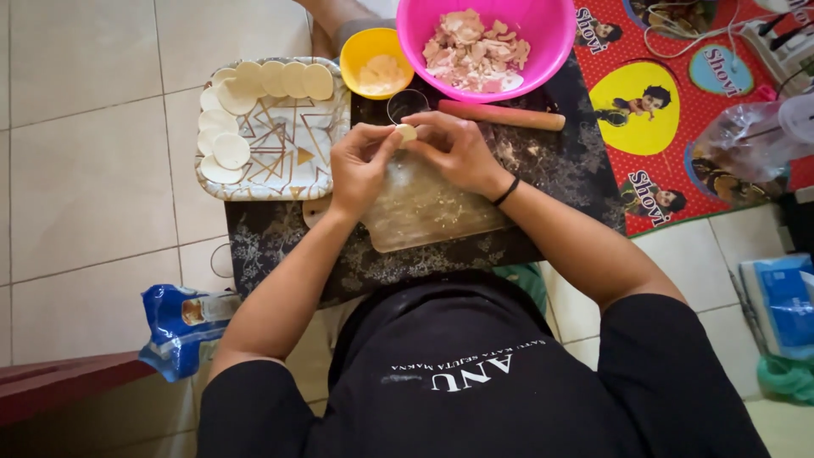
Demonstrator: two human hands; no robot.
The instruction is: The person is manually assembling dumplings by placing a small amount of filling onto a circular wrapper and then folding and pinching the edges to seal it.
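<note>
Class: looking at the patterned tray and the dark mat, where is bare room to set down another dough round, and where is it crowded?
The square patterned tray is bare across its middle and right, bordered by pale dough rounds along its left and top edges. The dark mat is bare right of the board. Crowded: the mat's top edge, with yellow bowl, pink bowl and wooden rolling pin.

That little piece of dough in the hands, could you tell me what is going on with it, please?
A person pinches a small dough piece between the left hand and right hand, above a floured board. Round dough discs line a patterned tray. A pink bowl of scraps, a yellow bowl and a rolling pin sit behind.
</note>
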